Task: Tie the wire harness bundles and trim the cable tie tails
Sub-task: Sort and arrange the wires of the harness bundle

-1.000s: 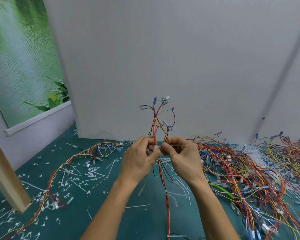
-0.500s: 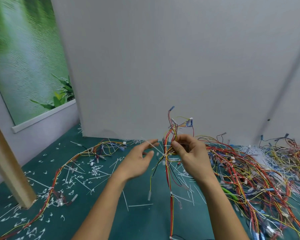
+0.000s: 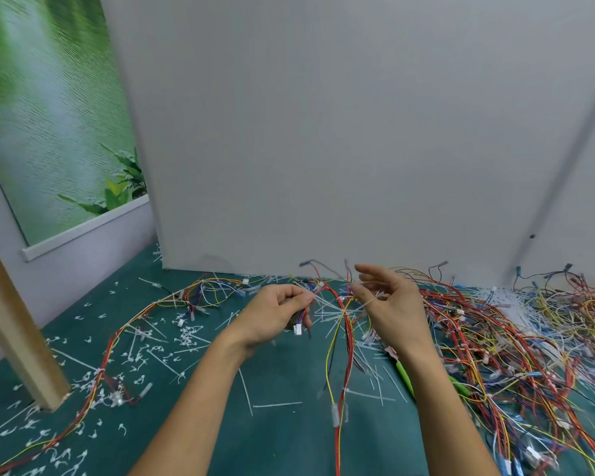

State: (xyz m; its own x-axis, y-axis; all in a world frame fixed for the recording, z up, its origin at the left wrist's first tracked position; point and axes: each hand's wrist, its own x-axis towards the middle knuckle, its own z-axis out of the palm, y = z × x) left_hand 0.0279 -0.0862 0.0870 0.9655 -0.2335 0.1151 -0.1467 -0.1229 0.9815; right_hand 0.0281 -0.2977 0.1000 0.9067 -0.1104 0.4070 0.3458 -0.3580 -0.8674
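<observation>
Now left hand (image 3: 272, 317) grips wires (image 3: 302, 317) (right hand (image 3: 392, 305) pinches tie (image 3: 358, 306)).

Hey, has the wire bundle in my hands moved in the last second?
Yes. The wire bundle has dropped: its tips stood well up the white board, and now they barely clear its bottom edge.
</observation>
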